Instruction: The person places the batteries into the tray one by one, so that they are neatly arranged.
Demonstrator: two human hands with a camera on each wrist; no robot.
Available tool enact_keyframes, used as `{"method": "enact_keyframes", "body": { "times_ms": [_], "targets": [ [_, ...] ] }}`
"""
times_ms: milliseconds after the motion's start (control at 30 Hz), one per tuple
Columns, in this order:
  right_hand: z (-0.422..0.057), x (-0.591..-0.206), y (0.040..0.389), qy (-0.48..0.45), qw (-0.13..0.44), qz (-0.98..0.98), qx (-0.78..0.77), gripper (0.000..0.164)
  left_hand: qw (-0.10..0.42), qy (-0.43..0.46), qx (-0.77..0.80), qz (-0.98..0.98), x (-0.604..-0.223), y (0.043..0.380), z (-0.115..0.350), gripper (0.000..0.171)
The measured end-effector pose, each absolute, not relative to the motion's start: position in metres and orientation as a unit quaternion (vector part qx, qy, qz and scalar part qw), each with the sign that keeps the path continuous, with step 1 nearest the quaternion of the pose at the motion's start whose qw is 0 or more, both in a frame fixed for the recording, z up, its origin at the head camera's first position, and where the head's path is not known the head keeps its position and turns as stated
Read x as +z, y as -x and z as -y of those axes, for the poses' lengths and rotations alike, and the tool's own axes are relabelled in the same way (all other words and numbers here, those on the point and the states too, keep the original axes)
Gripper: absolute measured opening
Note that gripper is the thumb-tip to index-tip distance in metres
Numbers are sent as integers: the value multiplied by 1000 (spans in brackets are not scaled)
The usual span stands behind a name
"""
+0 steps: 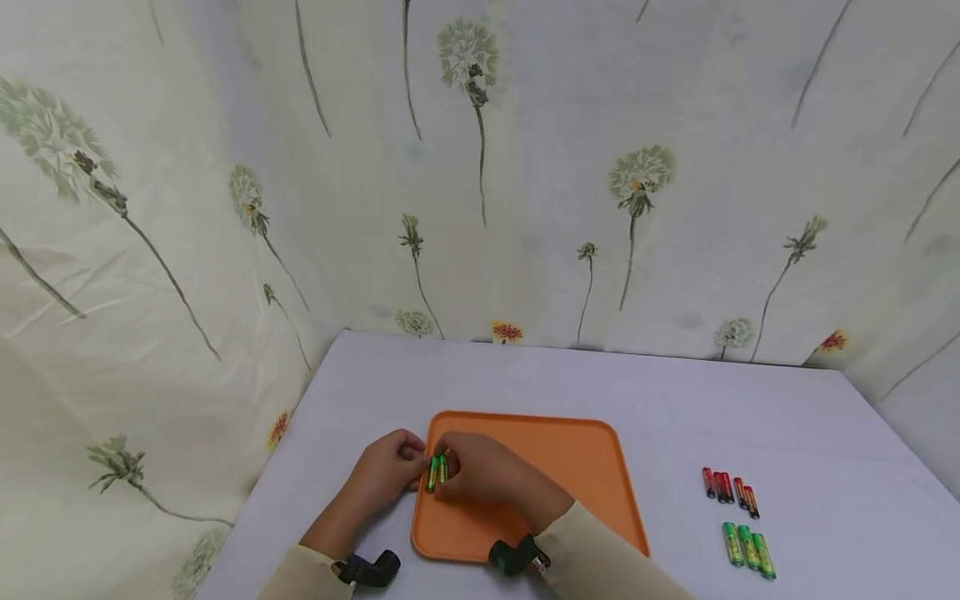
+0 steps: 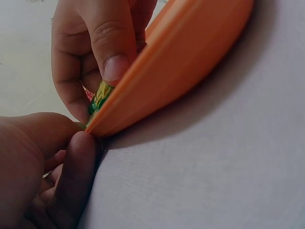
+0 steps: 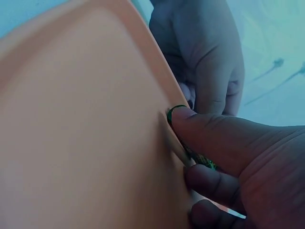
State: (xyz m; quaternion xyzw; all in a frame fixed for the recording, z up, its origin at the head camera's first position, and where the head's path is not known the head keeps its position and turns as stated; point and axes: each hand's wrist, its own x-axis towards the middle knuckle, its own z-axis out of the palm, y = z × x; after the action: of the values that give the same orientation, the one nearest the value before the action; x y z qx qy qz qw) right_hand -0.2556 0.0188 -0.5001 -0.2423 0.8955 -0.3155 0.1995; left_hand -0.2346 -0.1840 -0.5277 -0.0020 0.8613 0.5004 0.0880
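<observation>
An orange tray (image 1: 577, 458) lies on the table, and two green-and-gold batteries stand side by side within its left edge. My right hand (image 1: 487, 471) reaches across the tray and pinches the right one of these, a green battery (image 1: 442, 469), between thumb and fingers. The other green battery (image 1: 432, 473) is right beside it, close to my left thumb. At the tray's left rim (image 2: 143, 62), my left hand (image 1: 378, 475) pinches the edge between thumb and finger. In the right wrist view my right thumb (image 3: 214, 136) covers most of the held battery.
To the right of the tray, several red-and-black batteries (image 1: 723, 487) lie in a loose row on the pale table (image 1: 675, 408). Nearer me are three larger green batteries (image 1: 748, 547). A flower-patterned cloth (image 1: 540, 167) hangs behind and at the left.
</observation>
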Motion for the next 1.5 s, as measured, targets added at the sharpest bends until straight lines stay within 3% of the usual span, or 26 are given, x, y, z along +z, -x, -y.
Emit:
{"method": "enact_keyframes", "body": {
  "times_ms": [800, 1500],
  "targets": [
    [-8, -500, 250, 243, 173, -912, -282, 43, 91, -2, 501, -860, -529, 235, 186, 18],
    [-22, -497, 249, 244, 209, -888, -328, 59, 95, 5, 499, -861, -529, 234, 185, 19]
  ]
}}
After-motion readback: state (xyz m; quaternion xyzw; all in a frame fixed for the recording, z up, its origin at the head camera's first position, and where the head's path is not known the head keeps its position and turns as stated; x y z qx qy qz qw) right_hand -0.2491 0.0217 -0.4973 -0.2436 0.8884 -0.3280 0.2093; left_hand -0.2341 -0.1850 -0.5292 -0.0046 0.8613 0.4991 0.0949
